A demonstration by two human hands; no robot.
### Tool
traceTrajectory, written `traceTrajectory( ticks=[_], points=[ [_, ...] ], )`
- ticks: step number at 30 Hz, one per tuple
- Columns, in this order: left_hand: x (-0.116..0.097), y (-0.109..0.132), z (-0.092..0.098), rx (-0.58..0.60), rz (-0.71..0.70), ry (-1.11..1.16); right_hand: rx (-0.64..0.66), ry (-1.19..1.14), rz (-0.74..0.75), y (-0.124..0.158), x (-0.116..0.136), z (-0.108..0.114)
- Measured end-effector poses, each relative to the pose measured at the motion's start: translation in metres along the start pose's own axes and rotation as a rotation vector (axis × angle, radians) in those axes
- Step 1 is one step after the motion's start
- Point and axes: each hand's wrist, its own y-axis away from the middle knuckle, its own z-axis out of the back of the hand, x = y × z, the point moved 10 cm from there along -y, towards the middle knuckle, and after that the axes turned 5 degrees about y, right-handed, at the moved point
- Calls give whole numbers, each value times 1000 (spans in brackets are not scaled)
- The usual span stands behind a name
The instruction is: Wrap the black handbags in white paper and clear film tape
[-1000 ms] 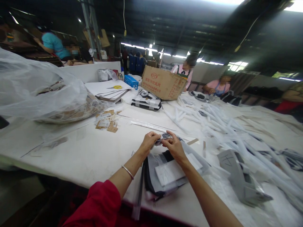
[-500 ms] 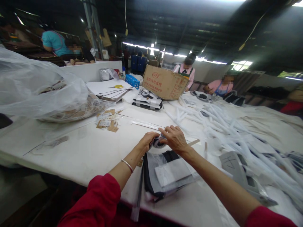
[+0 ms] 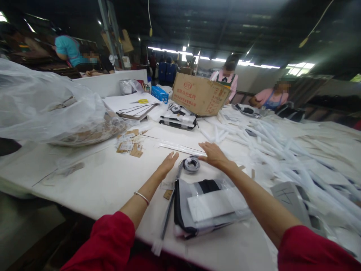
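A coiled grey strap (image 3: 191, 165) lies on the white table just beyond a grey and black bag (image 3: 183, 203). My left hand (image 3: 168, 164) hovers left of the coil, fingers extended, holding nothing. To the right of the coil, my right hand (image 3: 213, 155) is open with the fingers spread and nothing in it. White paper (image 3: 210, 206) and clear plastic cover part of the bag. A narrow dark strip (image 3: 168, 214) runs along the bag's left side, beside a small brown tag (image 3: 167, 194).
Brown tags (image 3: 130, 144) lie in a pile at left, near a large plastic bag (image 3: 50, 109). Yellow scissors (image 3: 141, 101) rest on white sheets. A cardboard box (image 3: 199, 94) stands at the back beside another wrapped bag (image 3: 177, 119). White strips (image 3: 282, 150) cover the right side. Co-workers sit and stand beyond.
Both hands have let go of the coiled strap and moved apart, the left one leftward and the right one rightward. The coil now lies on the table.
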Motion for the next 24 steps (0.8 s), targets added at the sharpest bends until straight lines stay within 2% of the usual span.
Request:
traceTrajectory(
  ticks=[3, 6, 10, 13, 15, 17, 19, 21, 24],
  points=[
    [7, 10, -2, 63, -22, -100, 45, -186, -126, 46, -49, -5],
    [12, 16, -14, 127, -57, -169, 114, -389, -275, 111, -90, -27],
    [11, 11, -40, 166, -114, -224, 132, -545, -457, 181, -112, -68],
    [3, 3, -66, 204, -150, -252, 47, -600, -543, 205, -111, -80],
    [-9, -3, -80, 240, -169, -268, 3, -621, -590, 215, -107, -79],
    [-25, -7, -87, 262, -185, -289, -13, -632, -647, 227, -103, -76],
    [-43, -5, -82, 267, -200, -311, -39, -622, -674, 241, -96, -68],
    [-60, 7, -69, 269, -215, -327, -84, -581, -628, 251, -83, -57],
    [-70, 49, -48, 313, -253, -357, -88, -472, -433, 257, -50, -46]
  ],
)
